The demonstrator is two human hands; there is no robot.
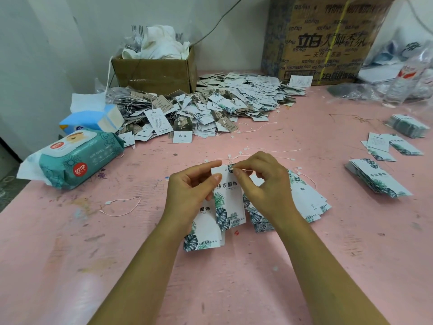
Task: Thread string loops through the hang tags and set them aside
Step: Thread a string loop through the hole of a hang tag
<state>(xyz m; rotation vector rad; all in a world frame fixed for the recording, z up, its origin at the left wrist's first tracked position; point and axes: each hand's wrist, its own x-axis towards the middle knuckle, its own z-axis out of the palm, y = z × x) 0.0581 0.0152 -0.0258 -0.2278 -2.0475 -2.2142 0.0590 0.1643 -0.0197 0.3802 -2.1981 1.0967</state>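
Observation:
My left hand [191,184] pinches the top of a white hang tag [228,200] printed with green leaves, holding it upright above the pink table. My right hand [260,181] pinches the end of a white string loop [269,151] at the tag's top edge, by its hole. More tags of the same print lie under my hands: a small stack [203,233] below the left hand and a fanned stack [307,198] under the right. Several loose string loops lie just beyond my fingers.
A big heap of strung tags [210,109] lies at the back beside an open cardboard box [154,73]. A wet-wipes pack [77,158] sits at left and a loose string loop [121,206] lies nearer. Tag stacks [377,178] sit at right, below a large carton [328,41].

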